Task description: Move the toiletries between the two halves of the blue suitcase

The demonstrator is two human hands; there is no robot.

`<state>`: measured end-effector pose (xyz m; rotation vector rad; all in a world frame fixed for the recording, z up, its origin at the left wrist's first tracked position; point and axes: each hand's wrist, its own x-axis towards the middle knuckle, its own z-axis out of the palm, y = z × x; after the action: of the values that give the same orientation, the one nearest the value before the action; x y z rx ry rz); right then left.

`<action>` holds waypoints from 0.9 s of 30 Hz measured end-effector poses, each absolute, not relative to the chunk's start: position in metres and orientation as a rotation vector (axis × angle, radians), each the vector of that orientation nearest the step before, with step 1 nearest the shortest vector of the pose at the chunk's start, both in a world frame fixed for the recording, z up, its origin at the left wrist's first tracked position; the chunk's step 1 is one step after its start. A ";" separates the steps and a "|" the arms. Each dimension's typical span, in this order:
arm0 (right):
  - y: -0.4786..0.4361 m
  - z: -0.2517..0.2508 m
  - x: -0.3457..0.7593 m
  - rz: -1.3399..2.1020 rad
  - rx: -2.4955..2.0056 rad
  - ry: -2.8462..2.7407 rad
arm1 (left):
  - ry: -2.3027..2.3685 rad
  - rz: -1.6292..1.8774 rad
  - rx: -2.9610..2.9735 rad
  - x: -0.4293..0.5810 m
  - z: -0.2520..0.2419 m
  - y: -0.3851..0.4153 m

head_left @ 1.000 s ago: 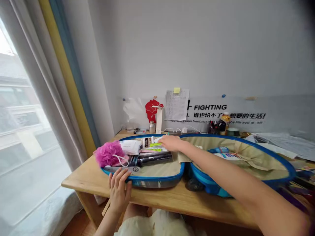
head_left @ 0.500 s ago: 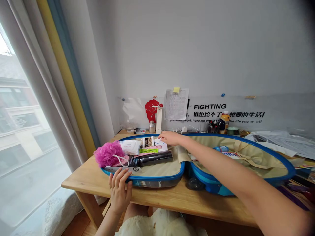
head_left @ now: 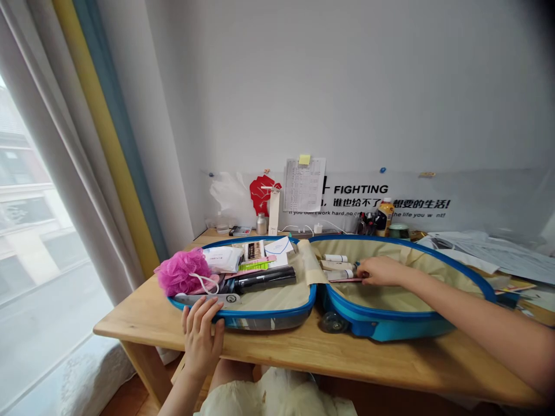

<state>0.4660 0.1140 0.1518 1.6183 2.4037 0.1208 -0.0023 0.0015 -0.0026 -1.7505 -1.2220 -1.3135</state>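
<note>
Two hands, three white tubes [head_left: 337, 266], one open suitcase [head_left: 269, 319]

Pink bath puff [head_left: 182, 273] fills the left shell's [head_left: 269, 301] far-left corner; left hand [head_left: 199, 338], fingers apart, rests on its near rim. Right hand [head_left: 381, 271], fingers together, has crossed to the right shell [head_left: 390, 303], just beside the tubes.

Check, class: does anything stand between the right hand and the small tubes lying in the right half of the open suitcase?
Nothing visible does: the right hand lies over the beige lining, and its fingers are right beside the small tubes.

Your left hand [head_left: 200, 341] sits low and close to you, fingers spread and curved forward; your right hand [head_left: 380, 271] reaches far out, fingers together, pointing left.
</note>
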 end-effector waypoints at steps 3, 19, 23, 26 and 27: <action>0.118 0.144 0.467 0.132 1.602 2.393 | -1.216 -1.306 -1.753 -0.003 -0.003 0.002; 0.128 0.137 0.474 0.054 1.661 2.422 | -1.232 -1.297 -1.750 -0.002 -0.002 0.001; 0.124 0.153 0.475 -0.051 1.724 2.466 | -1.235 -1.307 -1.756 -0.003 -0.003 0.001; 0.123 0.172 0.478 -0.195 1.789 2.470 | -1.243 -1.314 -1.757 -0.002 -0.003 0.001; 0.123 0.179 0.479 -0.251 1.808 2.471 | -1.246 -1.313 -1.757 -0.002 -0.003 0.001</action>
<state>0.4789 0.1230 0.1789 1.8082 2.4707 -0.2512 -0.0023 0.0011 -0.0031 -1.7569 -1.2461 -1.3133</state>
